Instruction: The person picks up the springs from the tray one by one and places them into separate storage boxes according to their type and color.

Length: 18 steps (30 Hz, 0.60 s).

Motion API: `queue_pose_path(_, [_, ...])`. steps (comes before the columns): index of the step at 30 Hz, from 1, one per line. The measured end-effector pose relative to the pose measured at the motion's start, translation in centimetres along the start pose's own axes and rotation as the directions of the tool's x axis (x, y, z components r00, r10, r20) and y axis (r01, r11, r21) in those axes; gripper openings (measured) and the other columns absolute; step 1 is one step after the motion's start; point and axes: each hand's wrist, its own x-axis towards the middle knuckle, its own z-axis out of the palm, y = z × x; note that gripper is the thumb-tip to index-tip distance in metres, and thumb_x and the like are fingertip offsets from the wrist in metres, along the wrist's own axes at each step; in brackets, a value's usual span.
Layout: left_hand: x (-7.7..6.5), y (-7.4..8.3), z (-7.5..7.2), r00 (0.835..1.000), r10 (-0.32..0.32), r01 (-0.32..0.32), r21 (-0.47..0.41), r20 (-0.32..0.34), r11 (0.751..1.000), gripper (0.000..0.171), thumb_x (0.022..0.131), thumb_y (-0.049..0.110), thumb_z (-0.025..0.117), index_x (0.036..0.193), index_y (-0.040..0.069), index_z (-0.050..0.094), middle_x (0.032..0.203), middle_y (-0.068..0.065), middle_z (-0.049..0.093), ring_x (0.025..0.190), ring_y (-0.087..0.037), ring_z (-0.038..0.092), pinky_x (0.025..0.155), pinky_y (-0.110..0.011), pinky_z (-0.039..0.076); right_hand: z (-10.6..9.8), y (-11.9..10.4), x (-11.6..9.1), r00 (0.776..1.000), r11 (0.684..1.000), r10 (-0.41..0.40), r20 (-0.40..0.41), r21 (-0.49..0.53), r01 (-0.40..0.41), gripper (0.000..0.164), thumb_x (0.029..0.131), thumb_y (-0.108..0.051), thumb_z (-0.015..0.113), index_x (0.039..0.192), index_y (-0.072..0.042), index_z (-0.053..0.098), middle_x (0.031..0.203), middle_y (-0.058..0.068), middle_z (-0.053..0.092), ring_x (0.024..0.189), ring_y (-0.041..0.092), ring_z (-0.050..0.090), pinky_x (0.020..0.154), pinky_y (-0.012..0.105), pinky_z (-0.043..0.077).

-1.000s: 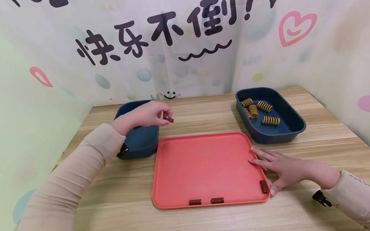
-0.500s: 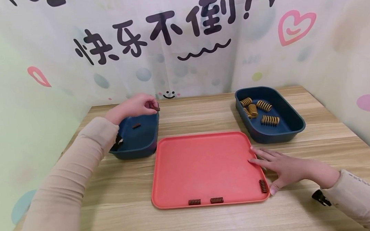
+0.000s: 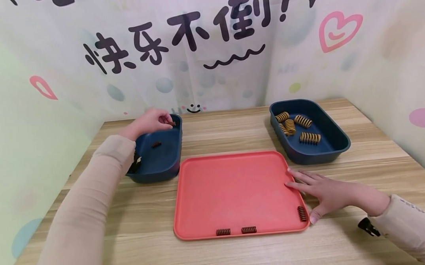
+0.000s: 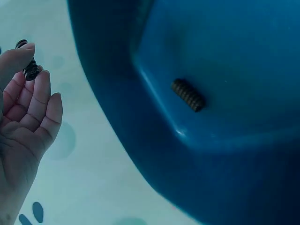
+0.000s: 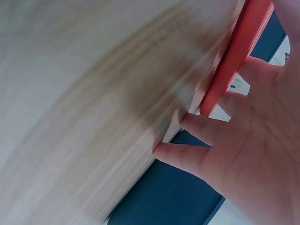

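My left hand (image 3: pixel 151 121) is over the back of the left blue bin (image 3: pixel 157 176). It pinches a small dark spring (image 4: pixel 31 70) between thumb and fingers. Lower in that bin lies another small dark spring (image 3: pixel 156 144), also visible in the left wrist view. My right hand (image 3: pixel 327 192) rests with fingers spread at the right edge of the red tray (image 3: pixel 233 191), some fingertips over the rim. Inside the tray's rim lie a dark spring (image 3: pixel 302 213) by the right thumb and two more along the near edge, a left one (image 3: pixel 223 232) and a right one (image 3: pixel 249 229).
A second blue bin (image 3: pixel 315 159) at the back right holds several larger yellow springs (image 3: pixel 310 137). The bins and tray stand on a wood-grain table (image 3: pixel 149 230). A printed cloth (image 3: pixel 214 85) hangs right behind the table.
My left hand has moved left and back with the pinched spring, from beside the left bin to over it, uncovering the spring lying inside. The right hand has stayed at the tray's edge.
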Motion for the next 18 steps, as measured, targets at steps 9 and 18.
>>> queue_pose_path(9, [0.3, -1.4, 0.5, 0.992, -0.098, 0.098, 0.002, 0.074, 0.995, 0.012, 0.085, 0.006, 0.063, 0.092, -0.004, 0.063, 0.087, -0.016, 0.064, 0.074, -0.021, 0.052, 0.071, -0.032, 0.046, 0.1, 0.2, 0.0, 1.000, 1.000, 0.007, 0.004, 0.005, -0.007, 0.097, 0.066, -0.060, 0.068, 0.144, -0.016, 0.030, 0.150, 0.019, 0.011, 0.129, 0.046, 0.017, 0.094, 0.067, 0.024])
queue_pose_path(18, [0.6, -2.2, 1.0, 0.982, -0.139, 0.139, 0.007, 0.125, 0.990, 0.013, 0.087, 0.007, 0.060, 0.093, -0.004, 0.062, 0.093, -0.019, 0.065, 0.078, -0.023, 0.056, 0.076, -0.036, 0.046, 0.2, 0.3, 0.0, 1.000, 1.000, 0.009, -0.002, 0.000, -0.009, 0.097, 0.066, -0.061, 0.067, 0.144, -0.017, 0.030, 0.150, 0.018, 0.010, 0.129, 0.046, 0.016, 0.094, 0.067, 0.023])
